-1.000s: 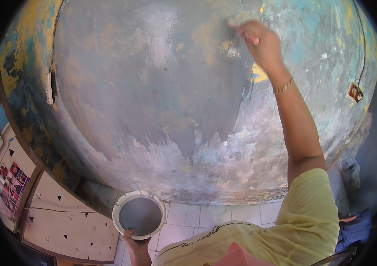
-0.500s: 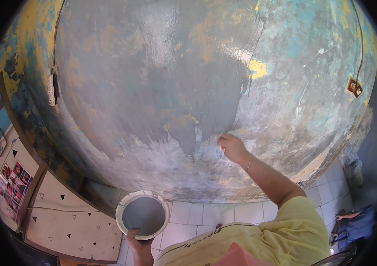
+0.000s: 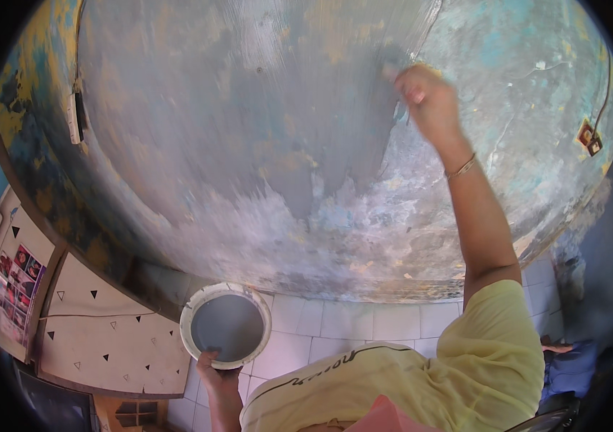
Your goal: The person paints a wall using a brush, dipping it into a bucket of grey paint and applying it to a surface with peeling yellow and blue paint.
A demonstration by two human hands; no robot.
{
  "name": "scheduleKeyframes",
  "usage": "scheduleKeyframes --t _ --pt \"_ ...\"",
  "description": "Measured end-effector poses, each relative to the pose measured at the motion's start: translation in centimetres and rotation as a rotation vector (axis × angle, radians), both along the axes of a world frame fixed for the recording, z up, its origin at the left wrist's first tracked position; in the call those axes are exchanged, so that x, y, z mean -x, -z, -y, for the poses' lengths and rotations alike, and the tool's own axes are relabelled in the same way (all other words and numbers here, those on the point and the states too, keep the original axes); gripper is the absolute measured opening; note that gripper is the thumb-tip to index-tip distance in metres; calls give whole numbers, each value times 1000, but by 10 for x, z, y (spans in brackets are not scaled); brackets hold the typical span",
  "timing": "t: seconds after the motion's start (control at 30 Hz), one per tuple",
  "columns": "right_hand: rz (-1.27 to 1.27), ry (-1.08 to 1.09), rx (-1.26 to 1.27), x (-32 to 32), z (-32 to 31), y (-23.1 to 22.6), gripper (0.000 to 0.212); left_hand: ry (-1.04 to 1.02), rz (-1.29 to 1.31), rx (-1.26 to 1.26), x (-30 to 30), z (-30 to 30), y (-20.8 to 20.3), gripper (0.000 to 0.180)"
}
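My left hand [image 3: 220, 378] grips the near rim of a round white bucket [image 3: 190, 338], thumb over the edge. The bucket holds smooth grey paint [image 3: 227, 327]. My right arm reaches up to the wall [image 3: 364, 245], where my right hand [image 3: 429, 101] is closed in front of the edge of a wet grey coat [image 3: 335, 108]. That hand is blurred, and whatever its fingers hold is hidden. Streaks run through the grey coat, with patches of yellow and teal showing in it. Below and to the right, the wall is paler and blotchy.
A power strip [image 3: 76, 119] hangs on a cable at the left. Wall sockets [image 3: 589, 137] with a cable are at the right. A pale cabinet with triangle marks [image 3: 97, 335] stands lower left. White floor tiles [image 3: 335, 320] run along the wall. Someone in blue [image 3: 569, 371] is at lower right.
My right hand has moved up the wall, from the coat's ragged lower edge to its upper right edge. My left hand still holds the bucket; the whole view has shifted slightly.
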State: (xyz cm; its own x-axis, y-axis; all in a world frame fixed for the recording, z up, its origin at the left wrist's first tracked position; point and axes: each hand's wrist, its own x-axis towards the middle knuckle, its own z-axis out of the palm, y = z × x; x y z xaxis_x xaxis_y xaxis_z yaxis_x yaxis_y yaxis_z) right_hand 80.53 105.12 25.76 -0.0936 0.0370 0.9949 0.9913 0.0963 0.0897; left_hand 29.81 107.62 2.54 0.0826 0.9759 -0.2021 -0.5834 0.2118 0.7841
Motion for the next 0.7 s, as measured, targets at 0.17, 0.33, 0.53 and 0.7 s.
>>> scheduleKeyframes --t 0.17,0.33,0.53,0.7 --pt "34 32 -152 -1 8 -29 10 -38 62 43 -9 0 9 67" --pt "-143 90 312 15 -39 139 14 0 72 39 -22 -3 8 68" --pt "-214 -236 805 37 -45 308 5 -11 56 30 -52 21 13 66" --pt "-402 -339 962 17 -45 258 4 6 51 45 -54 37 21 65"
